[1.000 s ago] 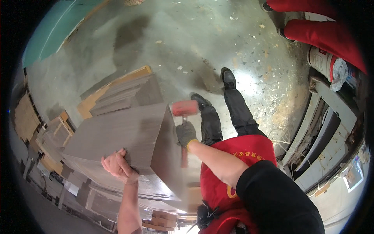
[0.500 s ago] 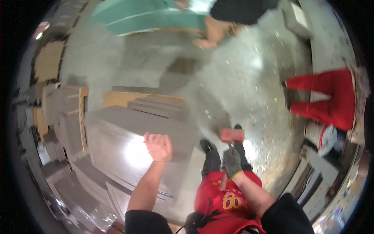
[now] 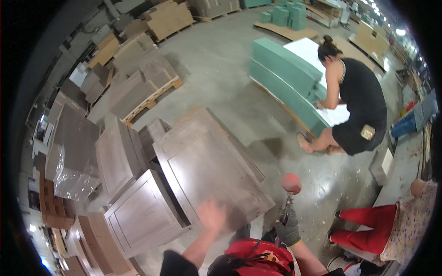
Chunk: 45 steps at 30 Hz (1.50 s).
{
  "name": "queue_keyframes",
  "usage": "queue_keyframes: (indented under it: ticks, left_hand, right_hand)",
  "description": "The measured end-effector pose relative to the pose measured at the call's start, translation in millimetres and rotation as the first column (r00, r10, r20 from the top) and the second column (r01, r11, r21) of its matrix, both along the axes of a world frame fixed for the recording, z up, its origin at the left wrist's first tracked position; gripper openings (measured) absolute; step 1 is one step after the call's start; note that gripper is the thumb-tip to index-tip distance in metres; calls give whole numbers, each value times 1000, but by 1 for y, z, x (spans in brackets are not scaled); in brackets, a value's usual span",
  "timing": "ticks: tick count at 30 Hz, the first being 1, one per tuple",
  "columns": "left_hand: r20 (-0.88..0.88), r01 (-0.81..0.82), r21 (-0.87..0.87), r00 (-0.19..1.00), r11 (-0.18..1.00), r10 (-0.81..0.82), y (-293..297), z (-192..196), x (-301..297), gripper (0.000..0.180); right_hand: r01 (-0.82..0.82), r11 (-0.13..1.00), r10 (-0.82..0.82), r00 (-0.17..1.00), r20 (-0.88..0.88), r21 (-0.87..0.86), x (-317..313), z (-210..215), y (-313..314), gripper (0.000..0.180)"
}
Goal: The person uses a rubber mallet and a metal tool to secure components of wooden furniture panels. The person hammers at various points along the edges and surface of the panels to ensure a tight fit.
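Note:
My right hand (image 3: 288, 231), in a grey glove with a yellow cuff, is closed around the handle of a mallet (image 3: 291, 183). Its red head points up and away from me, over the floor. My bare left hand (image 3: 212, 215) is smeared by motion, so its fingers do not show clearly. It is at the near part of a large grey-brown framed panel (image 3: 209, 158) on top of a stack; whether it touches the surface I cannot tell. A smaller framed panel (image 3: 145, 216) lies to the left, separated by a dark gap.
Further left stand more panel stacks (image 3: 119, 158), one plastic-wrapped (image 3: 73, 158), and a loaded pallet (image 3: 145, 87). Ahead right, a person (image 3: 359, 99) in black bends over green and white stacked pieces (image 3: 285, 85). Another person in red trousers (image 3: 368, 227) stands at the right.
The view has swung up and leftward, bringing the co-worker and far pallets into sight. The mallet head has turned from sideways to end-on. My left hand has blurred; the right keeps its grip.

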<state>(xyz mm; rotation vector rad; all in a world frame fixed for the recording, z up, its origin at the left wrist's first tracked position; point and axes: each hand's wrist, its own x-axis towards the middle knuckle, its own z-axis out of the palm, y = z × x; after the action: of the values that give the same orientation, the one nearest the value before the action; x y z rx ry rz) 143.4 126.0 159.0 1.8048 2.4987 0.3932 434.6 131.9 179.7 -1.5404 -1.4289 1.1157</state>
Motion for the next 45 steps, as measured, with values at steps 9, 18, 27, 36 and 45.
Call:
queue_keyframes:
  ticks: [9,18,27,36,45]
  left_hand:
    - [20,-293,-235,952,927,306,-97,-24,-45,52]
    - [101,-362,-325,905,873,413,-106,-67,-41,61]
    - [208,-203,-464,921,862,328,-90,3,-9,62]
    - [260,50,-230,965,972,12,-64,-15,9,44]
    - [455,230,-19,869,973,-196,-20,31,56,35]
  right_hand:
    - [-436,898,317,728,608,53,-177,-53,84,63]
    - [-433,810,575,716,396,-395,-230,-14,83,71]
    - [-239,959,282,802,527,-149,20,-48,19,43]
    - [530,847,-468,706,532,42,196,-20,-102,32]
    - [543,827,-562,796,224,143,187,57,-73,31]
